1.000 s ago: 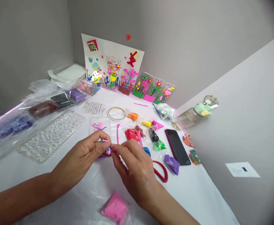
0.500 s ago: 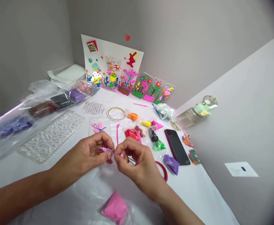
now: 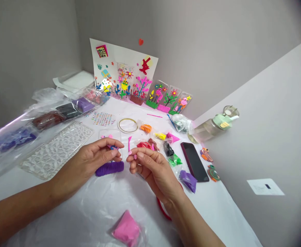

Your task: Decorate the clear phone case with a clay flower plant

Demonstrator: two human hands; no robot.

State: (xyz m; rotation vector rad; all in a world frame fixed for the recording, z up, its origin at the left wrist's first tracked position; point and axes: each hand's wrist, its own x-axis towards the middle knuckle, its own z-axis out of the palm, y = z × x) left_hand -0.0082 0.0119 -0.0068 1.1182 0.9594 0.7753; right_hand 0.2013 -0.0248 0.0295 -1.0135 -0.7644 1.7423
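Observation:
My left hand (image 3: 91, 160) is over the near part of a clear phone case (image 3: 102, 133), its thumb and fingers apart with nothing seen between them. Beneath its fingertips lies a ridged purple clay strip (image 3: 110, 168) at the case's near end; pink and blue clay pieces on the case are partly hidden. To the right, my right hand (image 3: 150, 164) pinches a small pink clay piece (image 3: 135, 156) between thumb and fingers. A pink modelling tool (image 3: 129, 144) lies just beyond those fingertips. Nearest me is a pink clay packet (image 3: 126, 228).
Clay packets in red (image 3: 144, 144), green and purple (image 3: 188, 180) lie right of centre, beside a phone (image 3: 194, 162). A bottle (image 3: 209, 127) lies behind them. At the left are a patterned clear sheet (image 3: 59, 149) and bagged clay (image 3: 48, 119). Decorated cases (image 3: 157, 93) lean at the back.
My hands have moved apart and the left fingers have opened. The purple strip on the case has come into view. The red ring by my right wrist now shows lower and further left.

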